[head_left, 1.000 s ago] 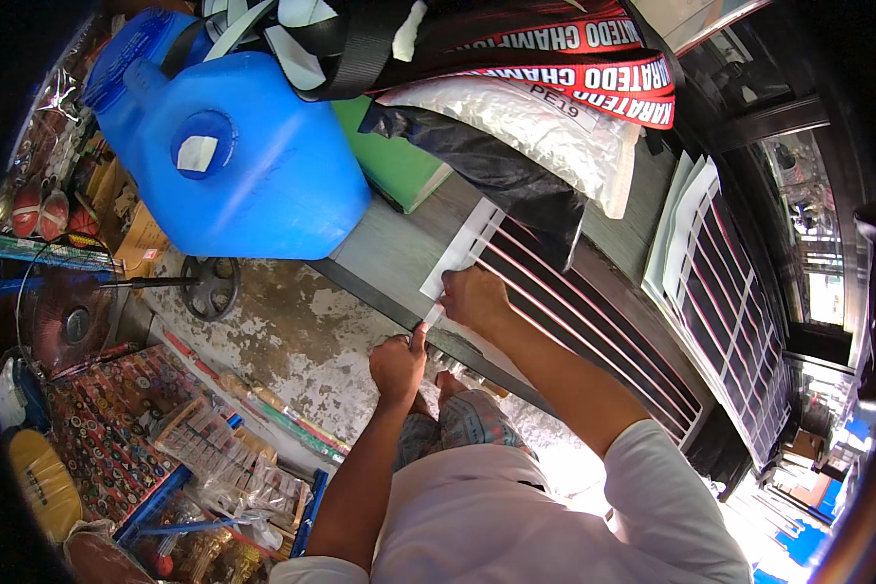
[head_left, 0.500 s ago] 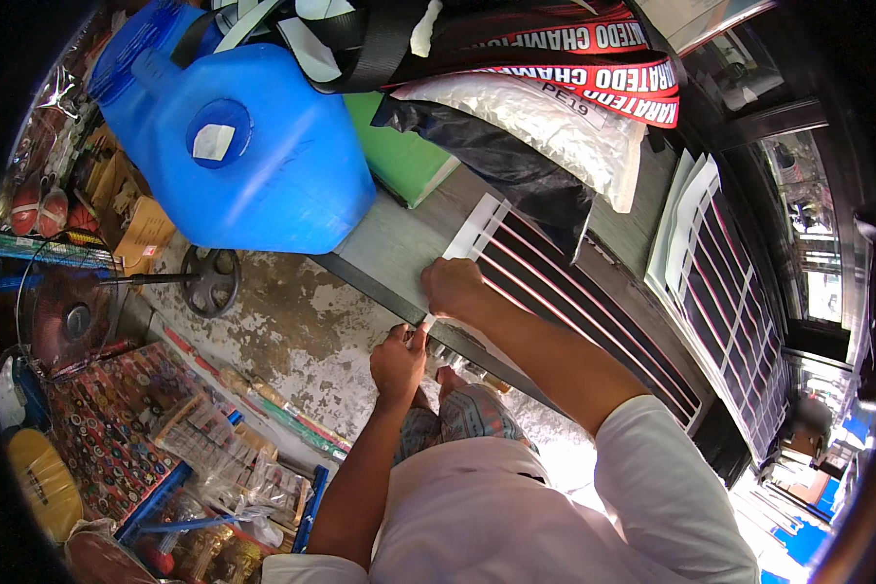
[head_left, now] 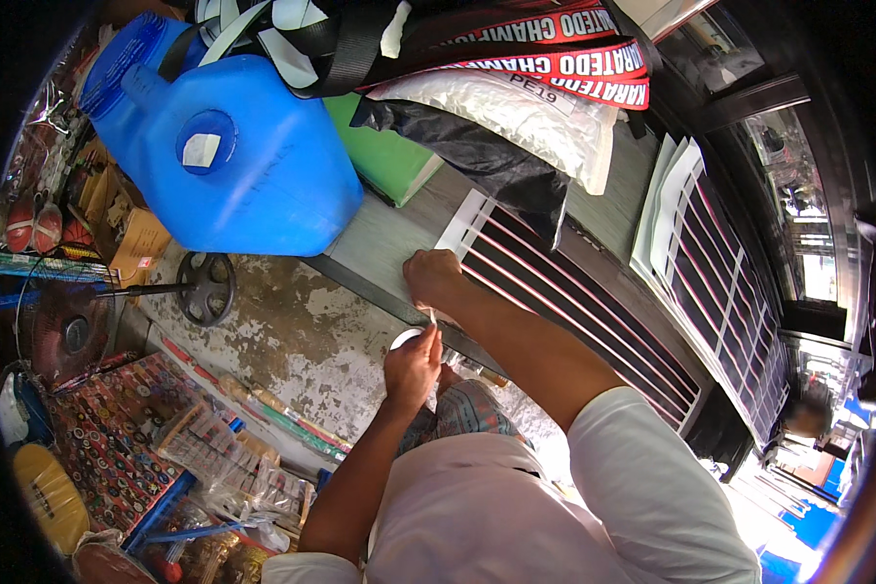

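"How does the grip stand?"

"Both hands are closed. The left hand [head_left: 412, 370] pinches a thin white strip [head_left: 432, 317] between thumb and finger, and the right hand [head_left: 432, 279] has its fingers folded over the strip's other end; its fingertips are hidden."

"So where is the strip?"

"In the short gap between the two hands, by the near edge of the grey tabletop [head_left: 387, 232]. A white rounded piece [head_left: 404, 338] shows just beside the left hand, partly hidden by it; I can't tell what it is."

"And next to the right hand?"

"A black sheet with pale stripes [head_left: 565, 292] lies along the tabletop, its white end near that hand. The right forearm covers part of its near side."

"Farther out?"

"A black bag [head_left: 477, 161] overlaps the sheet's far side, with a clear-wrapped white package [head_left: 516, 112] against it. Left of those sit a green book [head_left: 384, 156] and a big blue jug [head_left: 263, 185]. More striped sheets [head_left: 715, 282] lie stacked to the right. A fan [head_left: 74, 334] stands at far left."
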The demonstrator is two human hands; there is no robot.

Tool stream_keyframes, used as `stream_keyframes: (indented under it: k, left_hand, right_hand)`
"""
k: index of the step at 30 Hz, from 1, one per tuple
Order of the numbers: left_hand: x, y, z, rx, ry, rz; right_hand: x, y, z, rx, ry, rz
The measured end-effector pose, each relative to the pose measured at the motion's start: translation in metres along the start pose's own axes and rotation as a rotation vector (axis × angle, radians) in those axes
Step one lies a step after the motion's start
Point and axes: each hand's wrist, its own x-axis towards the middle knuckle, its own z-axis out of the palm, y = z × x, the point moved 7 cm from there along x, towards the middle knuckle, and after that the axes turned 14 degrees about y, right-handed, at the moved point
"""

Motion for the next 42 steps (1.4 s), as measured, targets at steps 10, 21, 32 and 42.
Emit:
stream_keyframes:
  k: [10,21,32,42]
  left_hand:
    - [-0.024,0.017,0.019,-0.015,-0.600,0.248]
    - [-0.064,-0.098,-0.085,0.056,-0.351,-0.320]
    - [0.081,-0.026,-0.078,0.215,-0.414,-0.084]
    - [0.131,-0.035,0.021,0.383,-0.339,0.194]
  right_hand:
    - [0.004,-0.007,-0.003,0.008,0.027,0.041]
    - [-0.086,0.044,0.014,0.189,0.232,0.200]
    - [-0.336,0.028,0.234,0.732,0.296,0.724]
    - [-0.377,0.034,0.254,0.870,0.350,0.913]
